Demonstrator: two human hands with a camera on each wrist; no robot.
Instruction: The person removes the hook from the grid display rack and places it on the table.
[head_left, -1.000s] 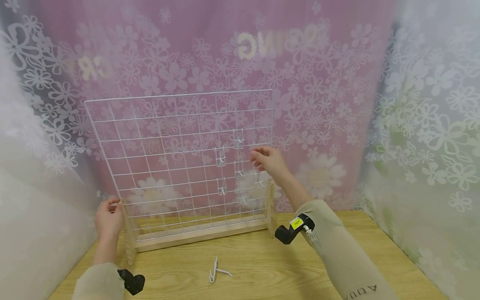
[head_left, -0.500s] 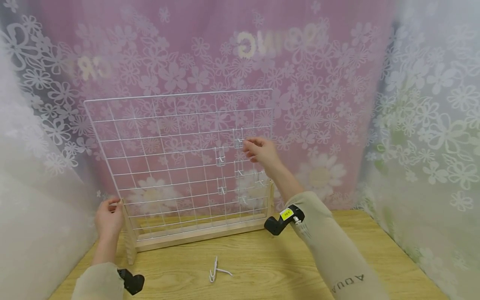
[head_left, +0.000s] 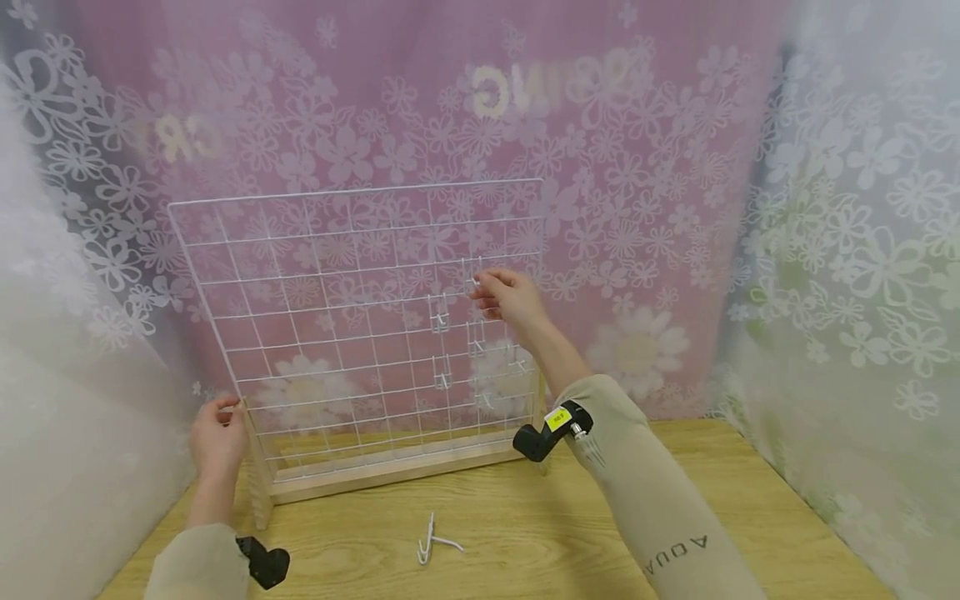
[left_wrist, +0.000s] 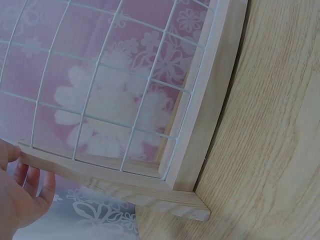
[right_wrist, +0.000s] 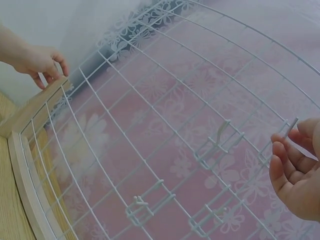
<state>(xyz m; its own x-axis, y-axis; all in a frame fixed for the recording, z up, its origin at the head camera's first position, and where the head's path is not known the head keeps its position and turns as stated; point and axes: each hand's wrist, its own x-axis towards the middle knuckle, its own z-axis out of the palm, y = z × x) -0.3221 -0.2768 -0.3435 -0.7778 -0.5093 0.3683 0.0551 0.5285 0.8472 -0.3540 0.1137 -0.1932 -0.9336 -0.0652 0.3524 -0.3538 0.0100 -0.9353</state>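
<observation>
A white wire grid panel stands upright in a wooden base. My left hand holds the top of the base's left wooden post, thumb on one side and fingers on the other. High on the panel's right part, my right hand pinches the prong of a white wire hook between thumb and fingertips. The rest of that hook is partly hidden by the hand. Several more hooks hang from the grid below and left of it, among them one hook close by and a lower hook.
One loose white hook lies on the wooden table in front of the base. Behind the panel hangs a pink flowered curtain, with pale flowered curtains at both sides. A black camera is strapped on the right sleeve.
My right hand has moved left and slightly up across the panel, from beside its right edge to the upper hook, whose prong it now pinches. The left hand has stayed at the post.
</observation>
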